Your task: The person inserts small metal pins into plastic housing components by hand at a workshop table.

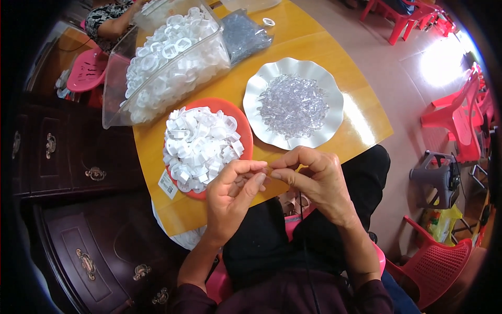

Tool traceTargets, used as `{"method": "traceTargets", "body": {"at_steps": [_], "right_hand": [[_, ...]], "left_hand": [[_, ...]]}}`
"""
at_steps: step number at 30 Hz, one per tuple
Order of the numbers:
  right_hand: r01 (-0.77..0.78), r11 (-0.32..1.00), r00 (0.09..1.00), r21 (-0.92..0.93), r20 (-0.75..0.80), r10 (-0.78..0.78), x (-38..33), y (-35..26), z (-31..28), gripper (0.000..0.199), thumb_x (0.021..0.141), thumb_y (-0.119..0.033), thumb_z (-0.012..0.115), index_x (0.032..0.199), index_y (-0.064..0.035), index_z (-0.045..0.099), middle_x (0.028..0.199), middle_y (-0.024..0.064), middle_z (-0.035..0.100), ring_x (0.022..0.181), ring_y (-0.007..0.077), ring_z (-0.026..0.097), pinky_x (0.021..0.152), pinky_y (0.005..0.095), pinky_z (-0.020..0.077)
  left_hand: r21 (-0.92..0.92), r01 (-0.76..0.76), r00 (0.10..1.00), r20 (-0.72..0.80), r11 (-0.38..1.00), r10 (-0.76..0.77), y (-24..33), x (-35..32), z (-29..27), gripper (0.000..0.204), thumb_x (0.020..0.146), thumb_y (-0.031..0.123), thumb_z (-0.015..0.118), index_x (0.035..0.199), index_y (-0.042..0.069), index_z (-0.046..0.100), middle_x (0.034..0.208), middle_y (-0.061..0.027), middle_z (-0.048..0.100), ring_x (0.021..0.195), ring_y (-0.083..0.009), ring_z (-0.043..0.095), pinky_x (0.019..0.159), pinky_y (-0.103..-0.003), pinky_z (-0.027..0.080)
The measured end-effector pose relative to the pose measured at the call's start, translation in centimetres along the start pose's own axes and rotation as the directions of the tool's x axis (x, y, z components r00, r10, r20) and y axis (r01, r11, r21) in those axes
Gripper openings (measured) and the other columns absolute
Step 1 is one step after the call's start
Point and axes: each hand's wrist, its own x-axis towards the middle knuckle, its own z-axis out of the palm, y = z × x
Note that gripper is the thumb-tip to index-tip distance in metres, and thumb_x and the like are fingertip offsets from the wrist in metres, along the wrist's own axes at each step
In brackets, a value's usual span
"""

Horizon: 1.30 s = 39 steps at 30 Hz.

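Note:
Above my lap, at the table's near edge, my left hand (234,196) and my right hand (320,180) meet fingertip to fingertip. Thumb and forefinger are pinched together on each. Whatever sits between the fingertips is too small to make out. Left of my left hand, a red-orange plate (246,125) bears a heap of white plastic pieces (201,144), some ring-shaped and some boxy. Beyond my right hand stands a white scalloped plate (334,107) with a pile of small clear plastic pieces (293,106).
A big clear bin (116,107) full of white plastic rings stands at the back left, beside a bag of grey pieces (244,35). One ring (269,22) lies apart. Dark drawers (89,172) flank the table's left. Another person's arm (112,23) shows behind. Red chairs (460,118) stand right.

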Motion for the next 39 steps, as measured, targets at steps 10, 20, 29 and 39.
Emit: {"method": "traceTargets", "body": {"at_steps": [10,20,29,39], "right_hand": [[-0.207,0.970,0.954,0.129,0.247,0.171,-1.7,0.5,1.2,0.011,0.091,-0.009,0.069,0.098,0.0001,0.069,0.078,0.0018,0.067,0.063,0.0032,0.059,0.055,0.0181,0.0471],[-0.174,0.933,0.979,0.316,0.161,0.128,-2.5,2.5,4.6,0.012,0.090,-0.007,0.071,0.099,-0.0002,0.069,0.087,0.0057,0.071,0.067,0.0047,0.061,0.057,0.0196,0.0506],[-0.132,0.897,0.989,0.422,0.119,0.090,-2.6,3.3,5.5,0.012,0.093,-0.008,0.068,0.101,0.0010,0.067,0.086,0.0029,0.068,0.066,0.0041,0.058,0.057,0.0182,0.0485],[-0.157,0.880,0.986,0.449,0.023,0.164,-2.7,3.6,5.1,0.013,0.093,-0.010,0.068,0.101,0.0006,0.067,0.082,0.0004,0.066,0.064,0.0026,0.054,0.056,0.0178,0.0454]], "left_hand": [[0.448,-0.421,0.903,0.128,0.789,0.410,0.1,-2.1,-2.1,0.017,0.083,-0.003,0.073,0.099,0.003,0.069,0.092,-0.0094,0.066,0.085,-0.0178,0.065,0.073,-0.027,0.051],[0.392,-0.339,0.931,0.012,0.855,0.364,-0.6,-3.4,-3.3,0.012,0.084,-0.004,0.072,0.092,0.002,0.067,0.090,-0.0063,0.063,0.075,-0.0127,0.060,0.066,-0.025,0.048],[0.409,-0.327,0.931,-0.016,0.852,0.366,-0.1,-3.2,-4.1,0.012,0.084,-0.003,0.072,0.092,0.002,0.067,0.090,-0.0058,0.062,0.075,-0.0128,0.059,0.067,-0.025,0.048],[0.978,-0.132,0.852,0.028,0.163,0.523,1.6,0.3,-6.9,0.036,0.073,0.010,0.083,0.105,0.007,0.066,0.118,-0.0089,0.054,0.107,-0.0297,0.050,0.089,-0.041,0.043]]}}
